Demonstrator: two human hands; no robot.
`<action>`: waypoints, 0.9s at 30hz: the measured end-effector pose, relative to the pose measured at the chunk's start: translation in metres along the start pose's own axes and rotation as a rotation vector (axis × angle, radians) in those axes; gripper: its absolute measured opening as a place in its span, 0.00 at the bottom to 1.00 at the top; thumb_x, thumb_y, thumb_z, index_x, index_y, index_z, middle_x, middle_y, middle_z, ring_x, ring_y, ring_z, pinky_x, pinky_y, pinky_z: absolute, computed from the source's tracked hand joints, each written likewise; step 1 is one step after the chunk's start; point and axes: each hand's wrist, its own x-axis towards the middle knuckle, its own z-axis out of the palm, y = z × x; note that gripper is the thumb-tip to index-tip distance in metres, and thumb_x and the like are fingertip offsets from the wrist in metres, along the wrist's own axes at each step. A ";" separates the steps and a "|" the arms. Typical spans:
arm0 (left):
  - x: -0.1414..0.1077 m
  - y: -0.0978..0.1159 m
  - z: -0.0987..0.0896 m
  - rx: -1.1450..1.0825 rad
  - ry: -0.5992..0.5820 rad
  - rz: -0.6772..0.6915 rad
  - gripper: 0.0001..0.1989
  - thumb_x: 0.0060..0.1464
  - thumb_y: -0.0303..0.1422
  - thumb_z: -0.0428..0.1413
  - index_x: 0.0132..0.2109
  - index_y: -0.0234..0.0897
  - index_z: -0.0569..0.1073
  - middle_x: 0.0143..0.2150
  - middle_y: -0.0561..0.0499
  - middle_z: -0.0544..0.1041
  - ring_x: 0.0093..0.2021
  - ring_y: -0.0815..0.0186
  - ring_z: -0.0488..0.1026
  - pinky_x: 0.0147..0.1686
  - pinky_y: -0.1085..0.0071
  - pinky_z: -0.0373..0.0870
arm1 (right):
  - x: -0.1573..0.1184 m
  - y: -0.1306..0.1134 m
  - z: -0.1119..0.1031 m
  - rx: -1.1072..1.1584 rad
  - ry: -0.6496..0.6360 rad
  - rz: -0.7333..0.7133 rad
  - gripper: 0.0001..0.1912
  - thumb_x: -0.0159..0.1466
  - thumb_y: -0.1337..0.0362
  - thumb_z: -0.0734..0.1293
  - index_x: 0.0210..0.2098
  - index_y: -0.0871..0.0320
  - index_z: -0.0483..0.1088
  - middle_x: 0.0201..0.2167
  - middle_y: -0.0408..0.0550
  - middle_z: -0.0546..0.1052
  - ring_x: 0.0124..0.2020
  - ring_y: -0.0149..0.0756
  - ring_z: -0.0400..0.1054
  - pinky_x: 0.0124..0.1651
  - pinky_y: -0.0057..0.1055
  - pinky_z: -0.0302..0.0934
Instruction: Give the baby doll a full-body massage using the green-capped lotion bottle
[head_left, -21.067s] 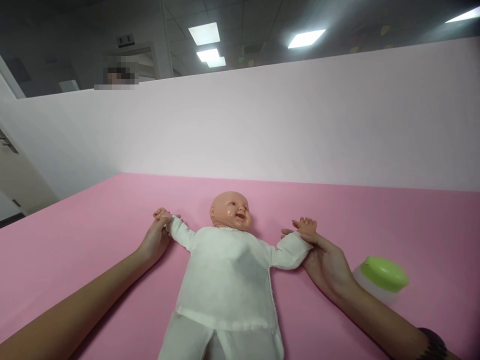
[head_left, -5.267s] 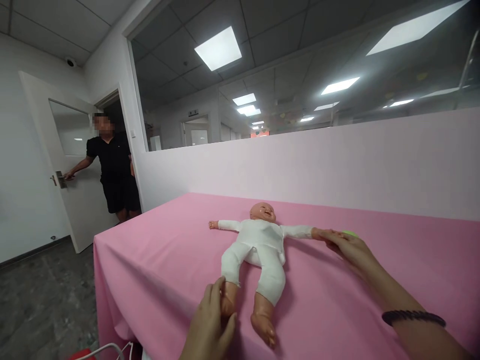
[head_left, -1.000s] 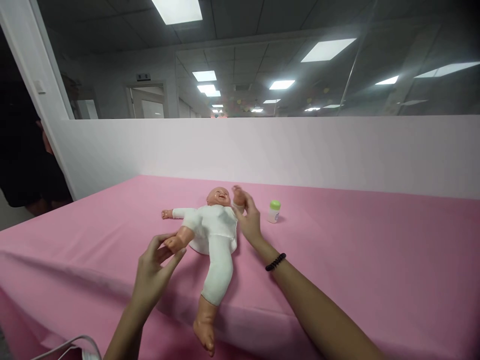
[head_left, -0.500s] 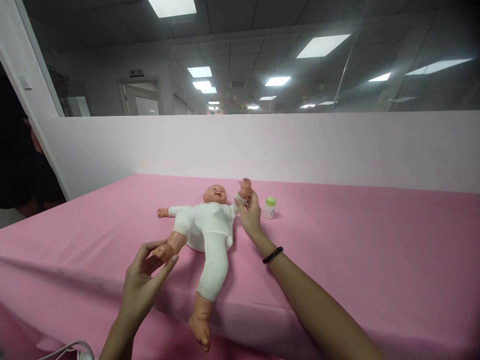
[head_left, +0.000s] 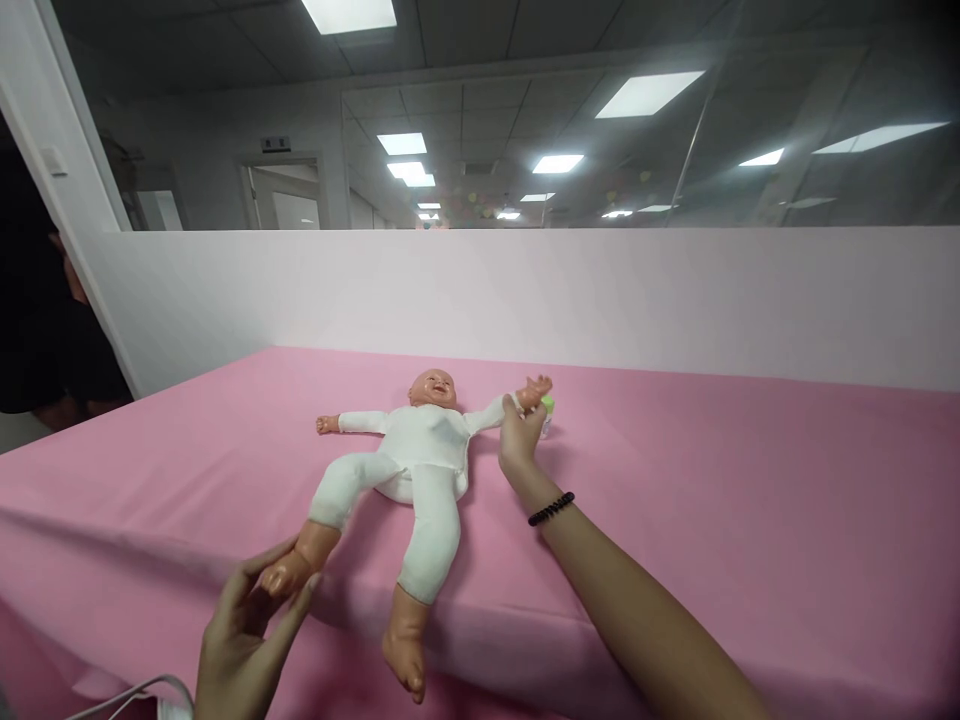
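A baby doll (head_left: 427, 435) with a white cloth body lies on its back on the pink-covered table (head_left: 712, 500), its head toward the wall. My left hand (head_left: 251, 610) is closed around the doll's foot at the left, thumb on one side and fingers on the other. My right hand (head_left: 521, 435) grips the doll's arm near the wrist, and that arm is stretched out to the right. The doll's other arm rests flat on the cloth. Its other leg hangs toward the near edge. Behind my right hand a small bottle with a green cap (head_left: 548, 404) is partly hidden.
Beyond the table stands a low white wall (head_left: 562, 290) with a glass pane above it. At the far left a person in dark clothing (head_left: 45, 300) is partly visible. A pale cable (head_left: 142, 688) shows at the bottom left.
My left hand has drawn the doll's leg down and left, straightening it. My right hand has moved the doll's arm outward to the right, now partly covering the bottle.
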 end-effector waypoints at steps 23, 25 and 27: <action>0.035 0.027 0.038 -0.039 -0.106 0.068 0.26 0.48 0.45 0.71 0.49 0.39 0.74 0.46 0.47 0.81 0.46 0.63 0.82 0.46 0.73 0.82 | -0.003 -0.005 0.003 -0.048 -0.169 -0.047 0.35 0.65 0.53 0.69 0.67 0.61 0.58 0.60 0.59 0.72 0.53 0.37 0.73 0.54 0.34 0.71; 0.020 0.015 0.020 -0.014 -0.085 0.038 0.26 0.46 0.45 0.72 0.49 0.39 0.75 0.45 0.48 0.81 0.45 0.64 0.82 0.43 0.77 0.81 | 0.008 0.005 -0.001 -0.029 -0.051 0.026 0.33 0.68 0.54 0.67 0.67 0.63 0.58 0.60 0.61 0.72 0.53 0.37 0.73 0.55 0.35 0.71; 0.002 -0.002 0.008 -0.007 -0.051 -0.002 0.28 0.44 0.44 0.73 0.49 0.39 0.75 0.47 0.48 0.81 0.45 0.64 0.82 0.43 0.77 0.81 | 0.013 0.016 -0.004 -0.013 0.015 0.058 0.30 0.71 0.53 0.66 0.65 0.63 0.62 0.58 0.59 0.72 0.54 0.36 0.72 0.57 0.37 0.70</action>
